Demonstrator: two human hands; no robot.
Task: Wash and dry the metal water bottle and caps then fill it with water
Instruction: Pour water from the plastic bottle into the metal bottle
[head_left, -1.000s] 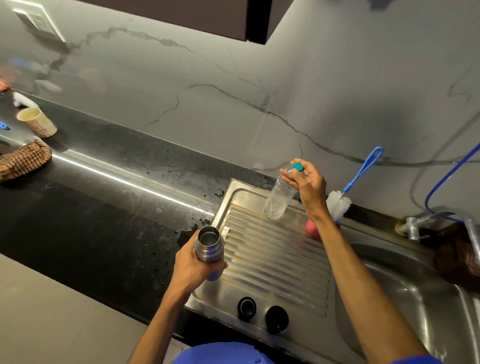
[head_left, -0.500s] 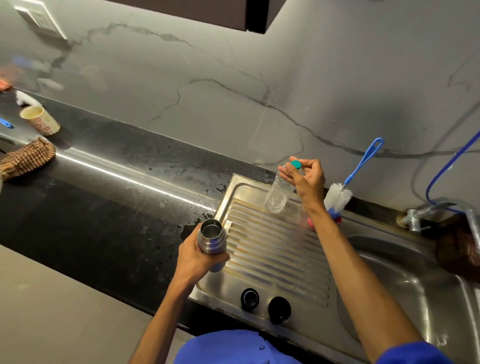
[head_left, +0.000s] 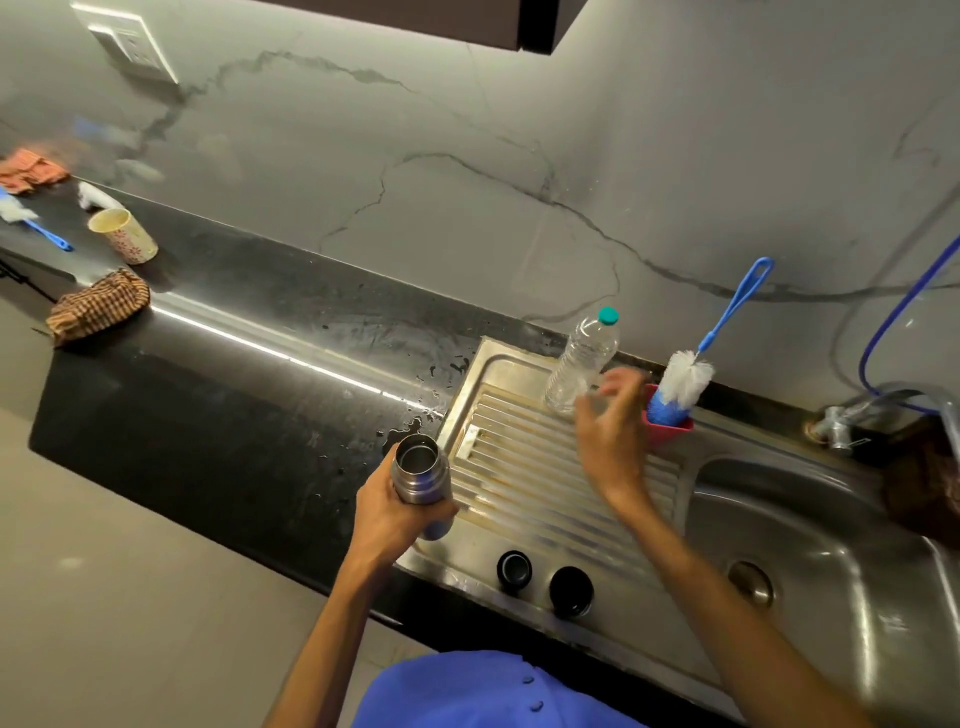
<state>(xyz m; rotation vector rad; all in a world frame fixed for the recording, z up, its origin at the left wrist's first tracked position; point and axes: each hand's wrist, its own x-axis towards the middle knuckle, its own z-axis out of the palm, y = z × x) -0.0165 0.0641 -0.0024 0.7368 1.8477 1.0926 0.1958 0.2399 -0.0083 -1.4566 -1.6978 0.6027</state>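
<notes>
My left hand grips the open metal water bottle upright over the left edge of the steel drainboard. Its mouth faces up. Two black caps sit near the drainboard's front edge. A clear plastic bottle with a teal cap stands at the back of the drainboard. My right hand hovers just in front of it, blurred, fingers loosely spread and holding nothing.
A blue-handled bottle brush stands in a pink holder against the wall. The sink basin and tap lie to the right. On the wet black counter at far left are a checked cloth, a paper cup and another brush.
My right hand let go of the plastic bottle's teal cap and drew back toward me. The plastic bottle now stands alone. My left hand still holds the metal bottle.
</notes>
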